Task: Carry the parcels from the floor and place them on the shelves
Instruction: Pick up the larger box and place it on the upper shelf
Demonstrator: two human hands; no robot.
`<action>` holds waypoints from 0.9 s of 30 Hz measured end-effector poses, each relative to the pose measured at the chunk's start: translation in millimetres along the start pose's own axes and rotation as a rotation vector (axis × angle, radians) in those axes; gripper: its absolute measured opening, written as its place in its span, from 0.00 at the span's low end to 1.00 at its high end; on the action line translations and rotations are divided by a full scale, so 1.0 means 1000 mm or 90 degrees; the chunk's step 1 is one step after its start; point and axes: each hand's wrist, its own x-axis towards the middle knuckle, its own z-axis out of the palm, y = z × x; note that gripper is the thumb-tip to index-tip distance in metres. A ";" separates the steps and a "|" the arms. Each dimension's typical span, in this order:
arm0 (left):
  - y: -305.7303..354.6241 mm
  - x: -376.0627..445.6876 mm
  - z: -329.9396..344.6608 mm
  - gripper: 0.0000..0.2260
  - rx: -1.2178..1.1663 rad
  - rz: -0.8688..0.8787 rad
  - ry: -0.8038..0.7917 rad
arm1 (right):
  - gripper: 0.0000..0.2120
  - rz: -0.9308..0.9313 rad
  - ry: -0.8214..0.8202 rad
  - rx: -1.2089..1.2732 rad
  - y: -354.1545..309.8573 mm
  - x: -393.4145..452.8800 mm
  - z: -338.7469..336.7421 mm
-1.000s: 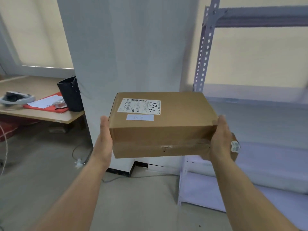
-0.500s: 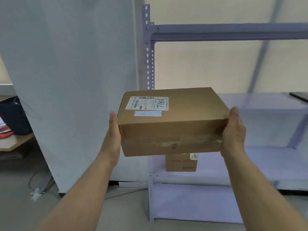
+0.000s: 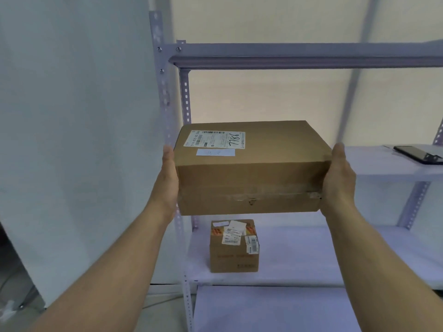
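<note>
A brown cardboard parcel [image 3: 249, 168] sits at the centre of the frame, held in the air in front of a pale metal shelving unit [image 3: 287, 56]. A white shipping label [image 3: 214, 139] with handwritten digits lies on its top, toward the upper left corner, with a small blank sticker just below it. The left hand [image 3: 169, 180] presses flat against the parcel's left end and the right hand [image 3: 339, 178] against its right end, clamping it between them. Below the parcel, on a lower shelf board [image 3: 335, 255], stands a smaller cardboard box [image 3: 233, 252] covered in labels. At the right edge, a dark clipboard [image 3: 418, 154] lies on the middle shelf.
</note>
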 end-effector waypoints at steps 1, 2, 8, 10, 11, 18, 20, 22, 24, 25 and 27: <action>0.000 0.008 0.003 0.33 0.001 -0.003 -0.003 | 0.28 -0.001 0.002 0.002 0.001 0.008 0.002; 0.001 0.016 0.006 0.33 0.002 -0.005 -0.007 | 0.28 -0.002 0.004 0.006 0.002 0.015 0.005; -0.004 0.072 0.014 0.32 -0.007 -0.026 -0.006 | 0.32 -0.011 0.026 -0.001 0.008 0.055 0.028; -0.008 0.090 0.014 0.32 -0.007 -0.044 -0.009 | 0.32 -0.003 0.026 -0.007 0.013 0.069 0.038; -0.010 0.098 0.014 0.32 -0.005 -0.053 -0.011 | 0.31 0.000 0.023 -0.012 0.015 0.076 0.043; -0.032 0.142 0.015 0.33 0.035 -0.076 0.003 | 0.30 -0.002 -0.003 -0.056 0.035 0.118 0.072; -0.036 0.149 0.014 0.35 0.042 -0.080 0.011 | 0.27 -0.016 -0.024 -0.074 0.038 0.129 0.077; -0.039 0.153 0.014 0.33 0.084 -0.073 0.012 | 0.25 -0.026 -0.057 -0.076 0.039 0.141 0.080; -0.041 0.151 0.015 0.32 0.147 -0.074 0.012 | 0.28 -0.025 -0.126 -0.060 0.041 0.149 0.077; -0.044 0.151 0.015 0.35 0.186 -0.073 0.006 | 0.30 -0.035 -0.171 -0.056 0.045 0.153 0.073; -0.048 0.153 0.014 0.40 0.250 -0.076 -0.016 | 0.38 -0.056 -0.247 -0.097 0.056 0.161 0.065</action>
